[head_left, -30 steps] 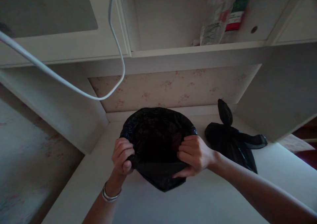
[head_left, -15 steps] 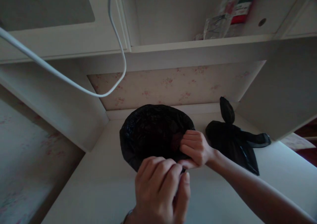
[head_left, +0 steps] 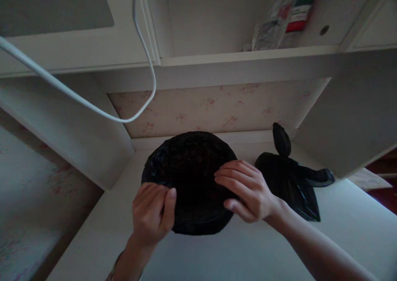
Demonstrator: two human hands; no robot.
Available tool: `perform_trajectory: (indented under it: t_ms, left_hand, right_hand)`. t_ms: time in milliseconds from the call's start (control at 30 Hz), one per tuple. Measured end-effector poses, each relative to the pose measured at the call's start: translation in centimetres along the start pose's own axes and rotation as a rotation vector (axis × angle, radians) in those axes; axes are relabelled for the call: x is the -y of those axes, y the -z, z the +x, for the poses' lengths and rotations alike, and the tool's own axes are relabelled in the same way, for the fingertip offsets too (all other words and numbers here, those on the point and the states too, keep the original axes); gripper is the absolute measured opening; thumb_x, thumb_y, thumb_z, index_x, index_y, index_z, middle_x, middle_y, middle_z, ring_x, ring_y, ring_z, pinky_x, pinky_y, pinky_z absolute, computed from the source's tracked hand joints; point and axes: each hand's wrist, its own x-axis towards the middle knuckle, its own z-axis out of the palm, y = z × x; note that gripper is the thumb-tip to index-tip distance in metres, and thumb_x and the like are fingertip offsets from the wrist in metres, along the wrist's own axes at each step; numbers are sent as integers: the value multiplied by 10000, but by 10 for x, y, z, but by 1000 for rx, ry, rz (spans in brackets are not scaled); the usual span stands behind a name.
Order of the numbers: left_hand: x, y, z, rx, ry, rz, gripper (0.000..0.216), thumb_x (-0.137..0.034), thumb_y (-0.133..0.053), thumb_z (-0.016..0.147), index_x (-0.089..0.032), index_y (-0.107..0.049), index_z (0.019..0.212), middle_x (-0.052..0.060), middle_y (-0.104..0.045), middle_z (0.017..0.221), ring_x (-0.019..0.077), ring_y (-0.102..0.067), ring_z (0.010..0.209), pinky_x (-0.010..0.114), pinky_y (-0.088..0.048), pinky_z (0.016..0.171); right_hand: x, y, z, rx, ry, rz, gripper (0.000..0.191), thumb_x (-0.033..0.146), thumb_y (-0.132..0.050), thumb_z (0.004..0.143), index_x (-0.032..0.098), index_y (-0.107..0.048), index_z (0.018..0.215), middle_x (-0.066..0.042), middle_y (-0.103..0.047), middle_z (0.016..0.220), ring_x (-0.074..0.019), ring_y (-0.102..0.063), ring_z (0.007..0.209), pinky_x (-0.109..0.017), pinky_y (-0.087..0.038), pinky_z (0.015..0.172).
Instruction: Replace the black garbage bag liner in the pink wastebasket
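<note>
A black garbage bag (head_left: 200, 221) stands with its mouth spread into a wide round opening; it looks stretched over a rim, and whatever holds it in shape is hidden. The inside is too dark to make out. My left hand (head_left: 151, 212) is closed over the near left edge of the bag, thumb on top. At the right edge, my right hand (head_left: 249, 190) grips the plastic, fingers over the inner side and thumb on the near side. Just beyond that hand lies a second, knotted black bag (head_left: 288, 177) on the white surface.
A white cable (head_left: 89, 104) loops down at upper left, in front of the bag. Overhead, an open white shelf (head_left: 248, 57) holds clear plastic bottles and packaging (head_left: 269, 32). White side panels (head_left: 347, 111) flank the white surface (head_left: 198, 258), with floral wallpaper (head_left: 198, 109) behind.
My left hand has moved left along the near edge, away from my right hand. My right hand's fingers have straightened somewhat. The bag's near edge now shows as a full round rim.
</note>
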Motion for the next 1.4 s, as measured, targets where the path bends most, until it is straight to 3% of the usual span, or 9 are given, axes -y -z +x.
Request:
perform_trajectory:
  t_ms: [167,333,433,700,833,967,1133,1267,1400]
  left_hand:
    - [-11,19,8,-20,124,59,193,-69,-560,993,-190,-643,868,30,-693,773,176,-647,739,348,-473,768]
    - [-62,-10,8,157,125,84,167,-233,-548,1033,-160,-695,1003,49,-750,864,213,-684,785,384,-454,767]
    - [-64,-28,5,172,121,212,312,-266,-557,1035,-191,-666,752,17,-672,650,218,-625,630,423,-392,688]
    - [-24,-21,1,129,19,186,465,-185,-596,1010,-215,-508,555,-15,-531,502,161,-493,502,407,-350,607]
    - [27,-2,4,199,-38,-46,447,-125,-566,1017,-208,-517,581,-28,-558,534,137,-547,530,366,-431,653]
    - [66,23,12,165,28,125,193,-210,-611,1023,-194,-728,870,43,-789,879,224,-730,866,431,-485,909]
    - [12,24,19,57,107,66,123,-157,-607,1017,-180,-729,1016,62,-784,989,200,-708,948,370,-511,919]
    - [-46,-15,19,120,70,37,189,-219,-583,1026,-131,-712,1133,83,-791,1057,235,-709,981,393,-503,902]
    - [-56,-52,17,148,65,252,232,-299,-583,1031,-153,-739,940,36,-758,765,241,-686,708,438,-429,702]
  right_hand:
    - [-12,6,-5,-44,-157,37,228,232,-479,1057,118,-666,1121,-136,-764,988,-254,-696,950,-410,-576,844]
    - [-5,-12,1,140,-30,110,348,366,-475,1076,124,-705,976,-102,-761,881,-222,-696,784,-368,-532,712]
    - [-3,-25,0,148,19,3,475,332,-443,1078,173,-647,679,-29,-620,588,-161,-536,516,-355,-382,531]
    - [15,-38,0,67,-18,-159,537,314,-487,1056,203,-553,535,6,-510,472,-135,-427,425,-365,-300,472]
    - [29,-20,7,33,-61,23,369,297,-485,1068,129,-703,823,-63,-736,738,-177,-680,639,-339,-480,567]
    - [18,7,4,-127,-133,76,217,187,-494,1039,115,-697,1015,-113,-779,911,-219,-745,863,-348,-578,750]
    - [-8,16,-3,-231,-313,58,255,117,-461,1042,152,-711,1010,-102,-757,903,-204,-737,852,-342,-574,744]
    - [-26,4,3,-104,-245,39,234,147,-481,1047,158,-714,1037,-110,-781,962,-236,-745,939,-392,-592,836]
    - [-43,-16,9,63,-98,37,228,197,-495,1053,156,-717,1016,-111,-801,995,-259,-751,981,-448,-590,924]
